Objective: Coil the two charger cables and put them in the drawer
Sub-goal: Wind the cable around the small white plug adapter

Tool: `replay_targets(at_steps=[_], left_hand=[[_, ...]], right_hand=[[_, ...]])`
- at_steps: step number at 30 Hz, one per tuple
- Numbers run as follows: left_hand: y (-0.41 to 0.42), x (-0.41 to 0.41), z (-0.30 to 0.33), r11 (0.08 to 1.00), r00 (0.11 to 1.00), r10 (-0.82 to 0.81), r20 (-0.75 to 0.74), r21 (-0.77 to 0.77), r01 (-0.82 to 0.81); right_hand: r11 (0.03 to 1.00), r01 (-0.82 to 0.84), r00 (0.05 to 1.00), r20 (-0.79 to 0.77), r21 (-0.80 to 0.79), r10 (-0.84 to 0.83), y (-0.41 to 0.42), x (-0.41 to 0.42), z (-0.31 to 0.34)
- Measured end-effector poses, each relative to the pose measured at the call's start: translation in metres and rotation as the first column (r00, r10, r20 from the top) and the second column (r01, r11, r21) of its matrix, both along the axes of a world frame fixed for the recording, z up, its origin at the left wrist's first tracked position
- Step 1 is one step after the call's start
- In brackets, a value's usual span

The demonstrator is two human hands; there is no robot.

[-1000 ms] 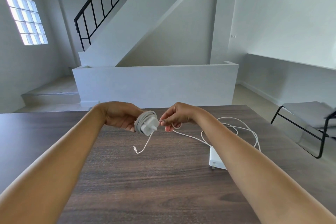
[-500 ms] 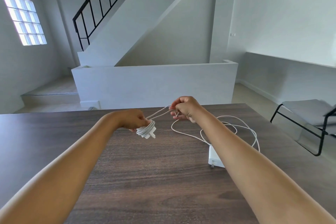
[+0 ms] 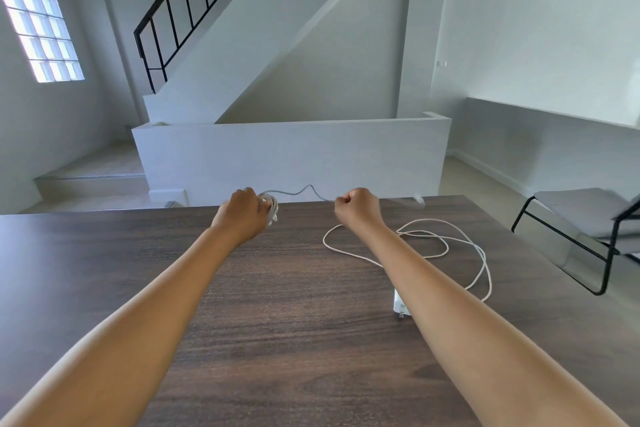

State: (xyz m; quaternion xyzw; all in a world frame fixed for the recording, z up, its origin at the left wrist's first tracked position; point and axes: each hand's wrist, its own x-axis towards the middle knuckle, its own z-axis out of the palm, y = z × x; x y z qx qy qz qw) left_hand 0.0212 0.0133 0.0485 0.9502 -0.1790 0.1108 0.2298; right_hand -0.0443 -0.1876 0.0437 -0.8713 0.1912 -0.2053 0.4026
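- While the left hand (image 3: 242,215) is gripping the wound charger (image 3: 272,208) at the table's (image 3: 104,270) far edge, the right hand (image 3: 356,208) is pulling its tail (image 3: 298,191) out sideways, seemingly undoing a wrap.
- Right of it, the second cable (image 3: 446,246) is lying loose, uncoiled.

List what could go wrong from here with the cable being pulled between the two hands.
1. The free end whips blurred past the right hand; it might strike something or slip free.
2. Pulling the strand apart may loosen the wrapped charger in the left hand.
3. The second cable sprawls under the right forearm and could snag or drag its adapter.
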Motion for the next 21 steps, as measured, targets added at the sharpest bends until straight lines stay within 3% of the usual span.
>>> replay_targets(at_steps=[2,4,6,9,15,18,21], left_hand=[[-0.004,-0.002,0.001,0.996,0.991,0.084,0.104,-0.026,-0.081],[-0.006,-0.002,0.002,0.983,0.974,0.182,0.132,-0.063,-0.175],[-0.003,0.004,0.001,0.953,0.965,0.252,0.074,-0.192,-0.234],[0.005,0.013,0.0,0.872,0.958,0.283,-0.05,-0.404,-0.278],[0.011,0.012,0.011,0.679,0.941,0.132,-0.311,-0.663,-0.314],[0.011,0.018,0.014,0.567,0.915,-0.019,-0.404,-0.758,-0.323],[0.004,0.013,0.021,0.478,0.897,-0.17,-0.407,-0.83,-0.286]], right_hand=[[0.998,-0.055,0.998,-0.022,0.008,0.055,0.004,0.001,0.001],[0.976,-0.128,0.992,0.005,0.178,0.13,0.013,-0.001,0.005],[0.925,-0.185,0.982,0.037,0.333,0.183,0.02,-0.006,0.012],[0.932,-0.243,0.961,-0.067,0.268,0.27,0.028,-0.011,0.017],[0.898,-0.402,0.806,-0.395,0.182,0.441,0.039,-0.016,0.012],[0.896,-0.427,0.668,-0.627,0.118,0.401,0.045,-0.011,0.008],[0.911,-0.397,0.634,-0.685,0.11,0.359,0.048,-0.003,0.001]])
